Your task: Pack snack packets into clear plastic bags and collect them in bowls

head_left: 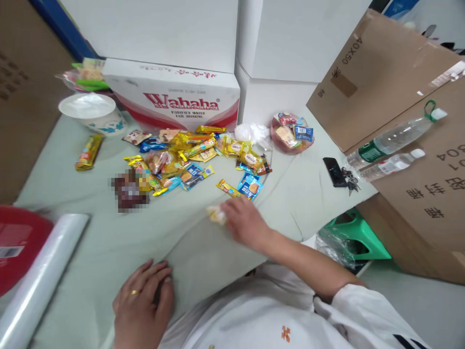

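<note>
My right hand (245, 223) is closed on a small yellow-and-white snack packet (216, 214), a little blurred, in the middle of the table. Just beyond the knuckles lie a yellow snack stick (228, 188) and some blue snack packets (250, 185). My left hand (143, 300), with a ring on one finger, rests on the cloth near the front edge. Its fingers are slightly bent and nothing shows in them. A loose pile of wrapped snacks (170, 160) spreads across the middle, with a pixelated dark red packet (130, 191) at its left.
At the back stands a Wahaha water carton (178, 104), beside a white paper bucket (94, 114). A pink bowl (308, 145) of snacks, a phone (334, 172), keys (350, 180) and two plastic bottles (392, 140) are at right. A plastic film roll (47, 276) lies left.
</note>
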`<state>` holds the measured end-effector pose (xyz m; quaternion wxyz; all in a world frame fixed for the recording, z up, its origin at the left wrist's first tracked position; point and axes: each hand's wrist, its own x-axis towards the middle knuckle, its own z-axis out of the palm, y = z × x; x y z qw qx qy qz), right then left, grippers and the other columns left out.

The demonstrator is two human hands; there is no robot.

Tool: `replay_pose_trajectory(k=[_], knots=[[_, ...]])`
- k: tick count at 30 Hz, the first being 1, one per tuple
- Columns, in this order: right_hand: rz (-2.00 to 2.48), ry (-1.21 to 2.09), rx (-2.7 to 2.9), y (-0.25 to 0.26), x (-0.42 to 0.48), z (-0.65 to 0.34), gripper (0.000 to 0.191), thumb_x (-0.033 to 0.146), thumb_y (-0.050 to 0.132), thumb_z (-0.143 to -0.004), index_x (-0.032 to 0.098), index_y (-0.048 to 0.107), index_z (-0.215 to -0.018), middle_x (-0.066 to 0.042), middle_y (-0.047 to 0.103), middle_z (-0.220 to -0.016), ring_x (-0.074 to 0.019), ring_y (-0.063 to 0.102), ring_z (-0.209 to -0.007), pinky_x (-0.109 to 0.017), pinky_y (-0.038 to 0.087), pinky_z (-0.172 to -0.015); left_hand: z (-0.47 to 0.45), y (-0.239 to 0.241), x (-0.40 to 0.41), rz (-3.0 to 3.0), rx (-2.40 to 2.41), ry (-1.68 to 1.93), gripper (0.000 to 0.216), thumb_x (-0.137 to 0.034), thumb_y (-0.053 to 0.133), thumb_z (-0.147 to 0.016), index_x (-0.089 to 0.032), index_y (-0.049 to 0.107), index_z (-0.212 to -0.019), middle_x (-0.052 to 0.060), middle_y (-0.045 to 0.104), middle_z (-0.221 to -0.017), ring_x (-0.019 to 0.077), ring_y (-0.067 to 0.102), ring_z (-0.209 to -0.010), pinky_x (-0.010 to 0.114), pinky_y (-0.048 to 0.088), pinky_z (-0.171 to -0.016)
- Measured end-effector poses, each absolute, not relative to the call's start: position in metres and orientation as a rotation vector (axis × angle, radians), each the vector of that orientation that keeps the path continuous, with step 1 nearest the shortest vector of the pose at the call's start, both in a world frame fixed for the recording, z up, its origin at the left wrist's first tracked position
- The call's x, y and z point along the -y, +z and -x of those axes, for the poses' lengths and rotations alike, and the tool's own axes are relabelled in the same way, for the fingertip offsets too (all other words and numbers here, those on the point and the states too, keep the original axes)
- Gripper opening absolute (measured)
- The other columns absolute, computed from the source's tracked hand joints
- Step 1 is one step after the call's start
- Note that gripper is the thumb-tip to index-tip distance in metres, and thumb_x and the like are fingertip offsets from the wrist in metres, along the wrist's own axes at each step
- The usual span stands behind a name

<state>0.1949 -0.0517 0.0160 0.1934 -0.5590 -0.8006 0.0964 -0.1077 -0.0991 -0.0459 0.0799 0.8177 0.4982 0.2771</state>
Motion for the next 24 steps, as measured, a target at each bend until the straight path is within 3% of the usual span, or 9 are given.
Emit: replay_pose_trajectory(k=[4,8,10,13,15,19,24], knots=[[1.746,0.174,1.697,0.059,-0.005,-0.318,0.039,0.028,0.041,-0.102,0.023,0.057,-0.137,-0.011,0.067,-0.131,-0.027,0.062,-0.11,-0.044,0.05,-0.097,0.097,-0.048,0.101,-2.54,-1.491,0.948,0.012,-0.023,0.059,-0.091,-0.018,0.066,-0.099,0.016,0.074,-0.103,0.0386,0.069,-0.109,0.056,0.054,-0.097],[1.958,-0.126,1.472,0.102,-0.095,-0.436,0.032,0.028,0.044,-0.099,0.021,0.067,-0.12,-0.009,0.072,-0.116,-0.0262,0.063,-0.107,-0.044,0.047,-0.101,0.091,-0.047,0.1,-2.62,-1.486,0.931,0.01,-0.02,0.061,-0.089,-0.017,0.065,-0.097,0.015,0.074,-0.099,0.0365,0.072,-0.103,0.051,0.056,-0.093],[2.151,-0.103,1.495,0.105,-0.135,-0.462,0.03,0.022,0.046,-0.097,0.018,0.07,-0.114,-0.01,0.072,-0.109,-0.0254,0.063,-0.101,-0.042,0.048,-0.096,0.091,-0.046,0.1,-2.636,-1.491,0.915,0.01,-0.02,0.059,-0.09,-0.016,0.065,-0.097,0.015,0.075,-0.1,0.0371,0.072,-0.102,0.051,0.056,-0.091],[2.394,0.016,1.76,0.091,-0.17,-0.462,0.028,0.014,0.056,-0.089,0.014,0.071,-0.113,-0.012,0.071,-0.106,-0.0254,0.062,-0.097,-0.039,0.046,-0.092,0.092,-0.045,0.101,-2.641,-1.498,0.897,0.01,-0.019,0.058,-0.091,-0.016,0.065,-0.098,0.015,0.075,-0.1,0.0368,0.072,-0.103,0.051,0.055,-0.09],[2.416,-0.018,1.882,0.079,-0.175,-0.448,0.032,0.012,0.059,-0.087,0.009,0.068,-0.118,-0.016,0.068,-0.115,-0.0268,0.058,-0.107,-0.039,0.041,-0.097,0.092,-0.043,0.101,-2.631,-1.501,0.903,0.01,-0.019,0.058,-0.091,-0.017,0.064,-0.099,0.014,0.075,-0.1,0.0358,0.072,-0.103,0.05,0.055,-0.09],[2.332,-0.332,1.932,0.07,-0.164,-0.427,0.033,0.017,0.046,-0.099,0.001,0.06,-0.124,-0.026,0.053,-0.136,-0.0299,0.039,-0.127,-0.043,0.031,-0.102,0.091,-0.041,0.102,-2.634,-1.489,0.959,0.01,-0.016,0.061,-0.09,-0.016,0.064,-0.099,0.015,0.075,-0.1,0.036,0.073,-0.1,0.05,0.056,-0.087],[2.366,-0.534,1.961,0.074,-0.157,-0.426,0.028,0.023,0.042,-0.104,0.005,0.06,-0.117,-0.023,0.054,-0.129,-0.0283,0.04,-0.122,-0.04,0.03,-0.096,0.09,-0.041,0.102,-2.617,-1.488,0.988,0.011,-0.012,0.063,-0.088,-0.015,0.064,-0.099,0.016,0.074,-0.101,0.036,0.072,-0.101,0.05,0.057,-0.088]])
